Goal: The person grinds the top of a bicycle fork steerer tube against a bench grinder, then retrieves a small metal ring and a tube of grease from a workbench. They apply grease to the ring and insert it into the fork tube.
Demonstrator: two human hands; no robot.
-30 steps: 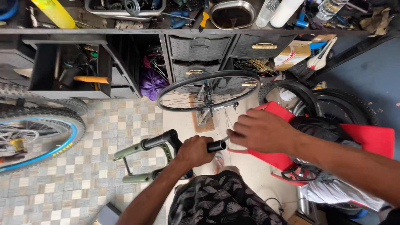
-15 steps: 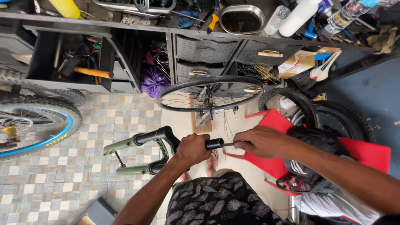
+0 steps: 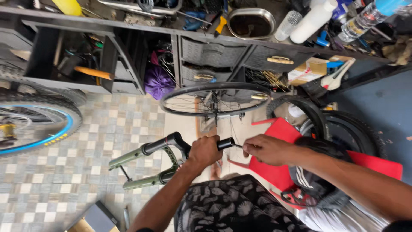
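Observation:
My left hand (image 3: 205, 151) is wrapped around the black steerer tube (image 3: 225, 143) of an olive-green bicycle suspension fork (image 3: 143, 165), which lies across my lap with its legs pointing left. My right hand (image 3: 266, 149) sits just past the tube's open end, fingers pinched on something thin and small at the opening; I cannot tell what it is. A bare spoked wheel rim (image 3: 216, 98) stands on the floor just beyond both hands.
A red plastic chair (image 3: 281, 131) with a dark bag (image 3: 316, 184) sits at the right, black tyres (image 3: 339, 124) behind it. A blue-striped bike wheel (image 3: 34, 124) is at the left. Shelves and drawers (image 3: 214, 53) full of tools line the back. Tiled floor (image 3: 64, 172) lies to the left.
My right hand has slid from above the fork down to the end of the steerer tube and closed its fingers there. My left hand keeps its grip; the view shifted slightly.

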